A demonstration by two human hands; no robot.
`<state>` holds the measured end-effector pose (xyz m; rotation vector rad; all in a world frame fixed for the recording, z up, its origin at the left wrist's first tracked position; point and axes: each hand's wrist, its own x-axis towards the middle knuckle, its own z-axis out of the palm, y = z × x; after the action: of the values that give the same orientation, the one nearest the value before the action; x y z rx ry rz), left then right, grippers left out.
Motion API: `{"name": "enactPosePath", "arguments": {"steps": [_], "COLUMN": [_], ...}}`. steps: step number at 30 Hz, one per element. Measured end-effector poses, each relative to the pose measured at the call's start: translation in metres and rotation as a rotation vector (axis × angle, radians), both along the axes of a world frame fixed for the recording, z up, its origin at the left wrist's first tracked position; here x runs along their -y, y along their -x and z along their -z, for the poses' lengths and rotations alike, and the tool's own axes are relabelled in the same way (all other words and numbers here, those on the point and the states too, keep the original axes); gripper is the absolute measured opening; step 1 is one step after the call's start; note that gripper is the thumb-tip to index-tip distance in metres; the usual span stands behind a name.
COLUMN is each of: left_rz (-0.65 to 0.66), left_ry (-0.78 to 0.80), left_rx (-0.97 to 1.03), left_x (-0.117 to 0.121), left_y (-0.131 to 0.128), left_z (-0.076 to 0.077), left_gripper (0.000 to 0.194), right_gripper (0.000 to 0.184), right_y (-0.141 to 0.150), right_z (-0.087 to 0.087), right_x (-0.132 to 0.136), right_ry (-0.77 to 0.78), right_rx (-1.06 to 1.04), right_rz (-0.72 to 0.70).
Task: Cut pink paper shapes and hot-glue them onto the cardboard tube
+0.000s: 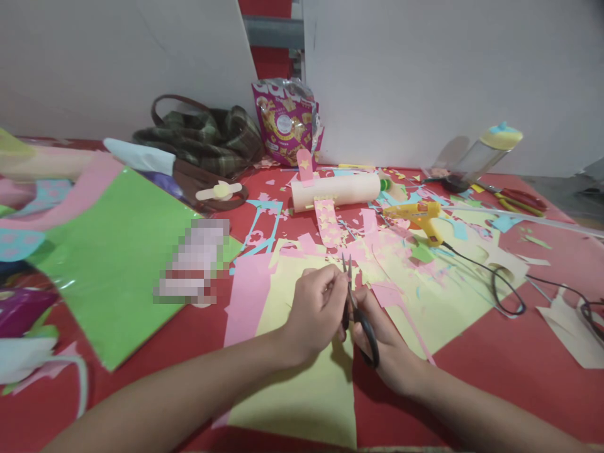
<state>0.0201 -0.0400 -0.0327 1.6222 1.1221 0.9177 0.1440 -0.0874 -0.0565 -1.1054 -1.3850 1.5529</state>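
The scissors point(359, 314) stand tips away over the yellow sheet point(302, 402), blades slightly parted, the right hand point(384, 352) gripping their handles while the left hand point(317, 308) curls, thumb against fingers, right beside the blades. For a clean snip, the left fingertips would best stay clear of the edges and the right wrist steady. Whether the left fingers pinch a scrap cannot be told, the lower handle is mostly hidden, and a pixelated patch masks the item on the green sheet point(108, 277).

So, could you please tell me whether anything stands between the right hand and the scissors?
Nothing visible does: the right hand holds the scissors by their black handles. The left hand is close beside the blades; whether it touches them, I cannot tell.
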Motion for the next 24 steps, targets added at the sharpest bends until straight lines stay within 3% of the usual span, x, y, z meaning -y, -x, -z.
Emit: {"name": "enactPosePath", "arguments": {"steps": [18, 24], "left_rz": [-0.045, -0.043], "left_ry": [-0.051, -0.015], "left_rx": [-0.022, 0.007], "left_x": [-0.0011, -0.0024], "left_y": [0.0002, -0.0009], "left_z": [0.0010, 0.0001], "left_gripper": [0.027, 0.027], "right_gripper": [0.030, 0.030], "right_y": [0.0017, 0.0038], "right_z": [-0.0029, 0.0008], "right_x": [-0.0012, -0.0041], "right_ry": [0.017, 0.077], "right_rx": [0.009, -0.119], "right_rz": [0.034, 0.123]}}
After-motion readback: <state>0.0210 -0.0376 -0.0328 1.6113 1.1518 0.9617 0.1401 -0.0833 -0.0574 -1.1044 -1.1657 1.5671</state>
